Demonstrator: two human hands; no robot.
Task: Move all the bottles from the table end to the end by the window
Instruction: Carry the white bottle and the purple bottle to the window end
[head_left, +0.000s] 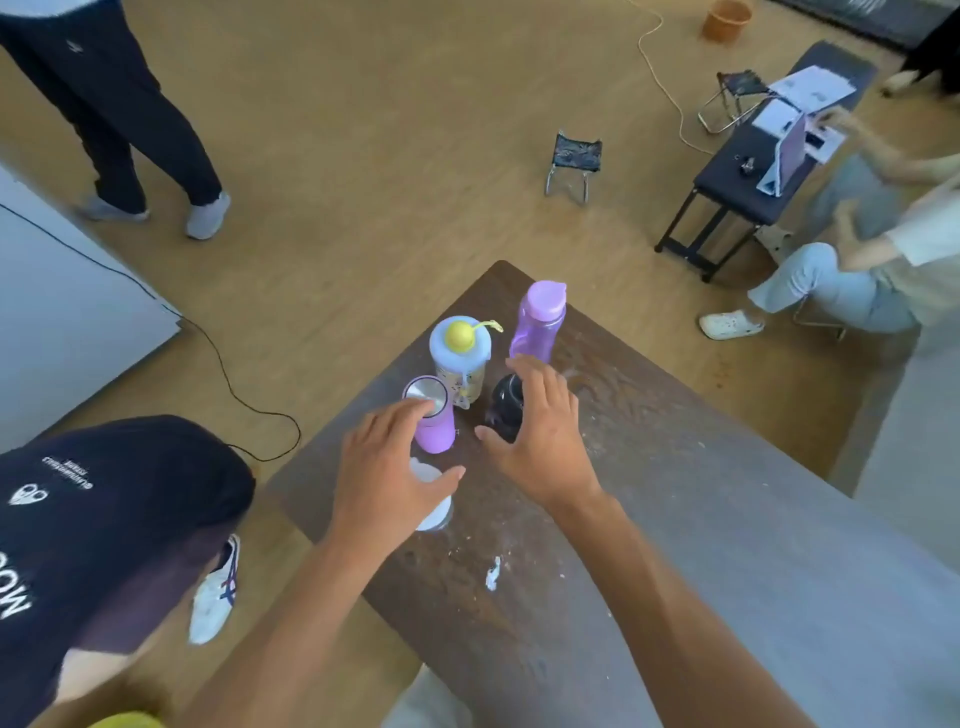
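Table (675, 519) corner crowded: bottles (537, 325) near edge; both hands' fingers (540, 384) spread, ungripped.

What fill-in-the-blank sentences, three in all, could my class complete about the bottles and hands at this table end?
1. The bottle with the pale blue lid carries a ____ ball on top.
2. The right hand reaches over the ____ bottle.
3. The tall purple bottle stands ____, farthest from the left hand.

Missing words: yellow; black; upright
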